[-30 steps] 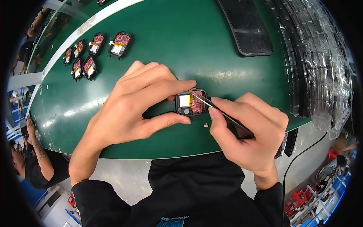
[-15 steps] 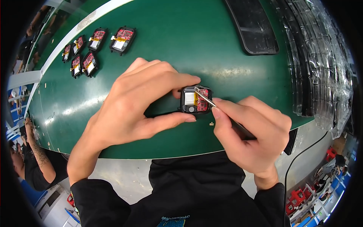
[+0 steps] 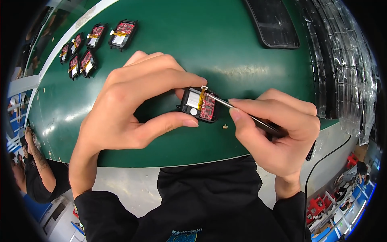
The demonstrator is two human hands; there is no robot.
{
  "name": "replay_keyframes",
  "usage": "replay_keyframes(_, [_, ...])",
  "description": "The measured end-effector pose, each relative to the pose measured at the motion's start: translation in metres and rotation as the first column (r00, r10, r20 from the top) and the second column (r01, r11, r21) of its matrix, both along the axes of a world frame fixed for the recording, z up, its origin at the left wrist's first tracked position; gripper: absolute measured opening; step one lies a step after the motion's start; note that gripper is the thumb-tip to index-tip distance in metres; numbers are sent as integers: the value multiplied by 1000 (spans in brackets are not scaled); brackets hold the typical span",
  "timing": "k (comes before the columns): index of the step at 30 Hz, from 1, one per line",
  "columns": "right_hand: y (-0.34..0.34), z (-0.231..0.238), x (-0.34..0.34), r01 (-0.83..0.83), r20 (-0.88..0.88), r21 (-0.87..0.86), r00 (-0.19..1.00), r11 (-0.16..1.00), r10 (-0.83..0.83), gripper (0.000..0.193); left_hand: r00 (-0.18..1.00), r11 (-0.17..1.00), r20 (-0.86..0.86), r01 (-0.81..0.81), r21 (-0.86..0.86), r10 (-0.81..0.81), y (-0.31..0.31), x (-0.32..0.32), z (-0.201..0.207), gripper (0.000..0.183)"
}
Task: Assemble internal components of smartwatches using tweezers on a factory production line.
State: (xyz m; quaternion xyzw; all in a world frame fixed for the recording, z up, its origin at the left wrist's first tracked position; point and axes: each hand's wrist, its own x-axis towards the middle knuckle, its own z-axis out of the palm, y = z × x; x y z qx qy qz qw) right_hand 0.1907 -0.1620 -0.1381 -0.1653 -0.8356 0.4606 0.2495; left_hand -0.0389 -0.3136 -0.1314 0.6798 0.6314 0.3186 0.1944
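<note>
Counting the clock from the held case, I have a co-worker's bare forearm (image 3: 42,164) at eight o'clock, beyond the far left end of the smooth green tabletop (image 3: 169,38). Toward ten o'clock I see six small black open cases (image 3: 96,35), each showing a red board and a pale block, five bunched and one slightly apart nearer the middle. At nine o'clock my left hand (image 3: 128,103) is half curled, fingers and thumb in a wide C, keeping hold of the rounded black plastic case (image 3: 186,105) by its edges. That case sits at my centre, tilted a little, open side up; I can't tell whether it rests on the table. In it I make out a silvery rectangular block (image 3: 193,99), a grey round disc (image 3: 194,111), an amber ribbon strip (image 3: 200,101) with a white end at the top edge, and a red circuit board (image 3: 207,109). A tiny beige piece (image 3: 225,127) lies just beside it, between four and five. At four o'clock my right hand (image 3: 282,137) pinches slim dark-handled metal tweezers (image 3: 258,122), the tip by the ribbon. A black glossy slab (image 3: 275,26) lies between one and two, clear ribbed plastic trays (image 3: 348,68) between two and three.
</note>
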Motion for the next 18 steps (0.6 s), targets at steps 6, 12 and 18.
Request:
replay_keyframes(6, [-1,-5,-4,12,-15,-20,1000,1000,-12,20,999,1000,-38,17,4,-17,1,-3,-1,67])
replay_keyframes(12, [2,-1,2,11,19,119,1000,993,-13,22,999,1000,-47,-13,-14,13,0,-1,0,65])
replay_keyframes(18, [0,-11,0,48,-112,316,994,948,-13,32,997,1000,-72,7,6,-7,3,-2,1,62])
